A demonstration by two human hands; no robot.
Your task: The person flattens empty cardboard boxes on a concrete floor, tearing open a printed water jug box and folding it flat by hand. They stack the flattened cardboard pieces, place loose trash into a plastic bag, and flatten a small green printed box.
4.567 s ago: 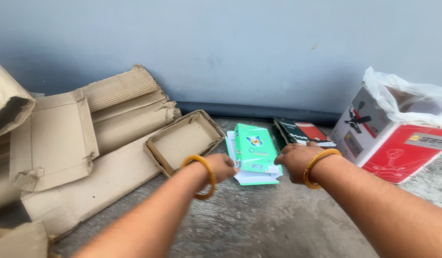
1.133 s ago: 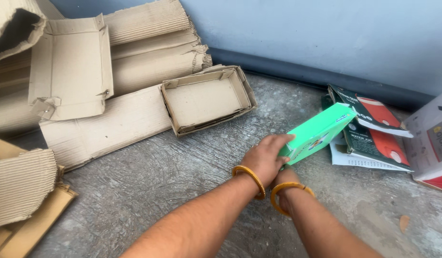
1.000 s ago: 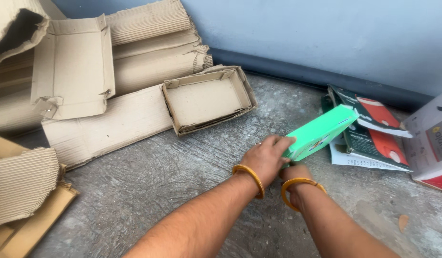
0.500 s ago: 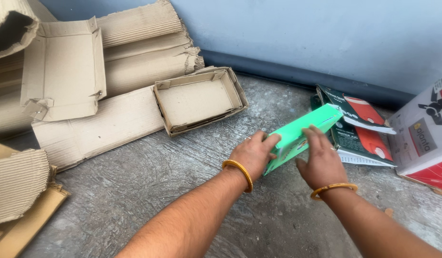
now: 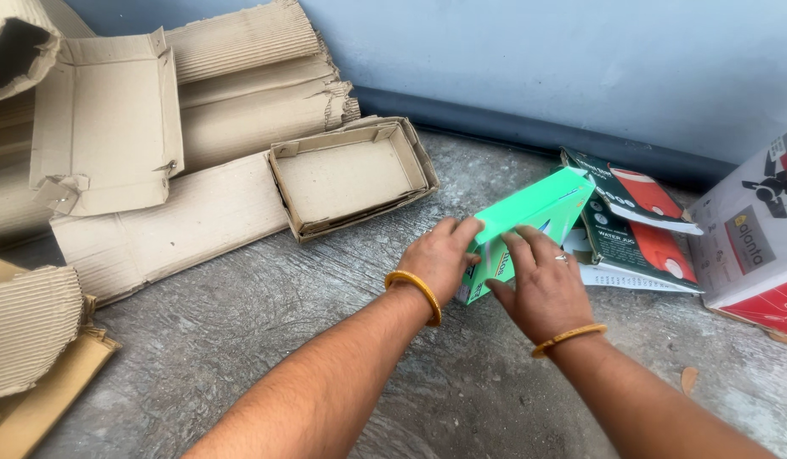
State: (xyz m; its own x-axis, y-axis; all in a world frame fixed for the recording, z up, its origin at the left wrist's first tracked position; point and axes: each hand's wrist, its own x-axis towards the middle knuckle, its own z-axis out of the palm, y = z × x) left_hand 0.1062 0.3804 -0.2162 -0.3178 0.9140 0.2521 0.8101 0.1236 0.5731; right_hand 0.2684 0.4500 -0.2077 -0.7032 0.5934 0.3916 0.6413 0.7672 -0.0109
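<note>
A bright green cardboard box (image 5: 542,204) stands tilted on the concrete floor, right of centre. My left hand (image 5: 440,259) grips its near left end, fingers curled over the edge. My right hand (image 5: 542,285) lies on the near face of the same box with fingers pressing on it. Both wrists wear orange bangles. Behind the green box lie flattened dark green and red printed cartons (image 5: 636,221).
An open shallow cardboard tray (image 5: 351,174) sits left of the hands. Flattened and rolled corrugated cardboard (image 5: 181,127) is piled along the left. A white and red printed box (image 5: 755,246) stands at the right edge. A blue-grey wall (image 5: 538,59) runs behind.
Earlier the green box lay flat by the wall; it has since been lifted up on edge. My right hand has moved from under my left wrist onto the box's near face.
</note>
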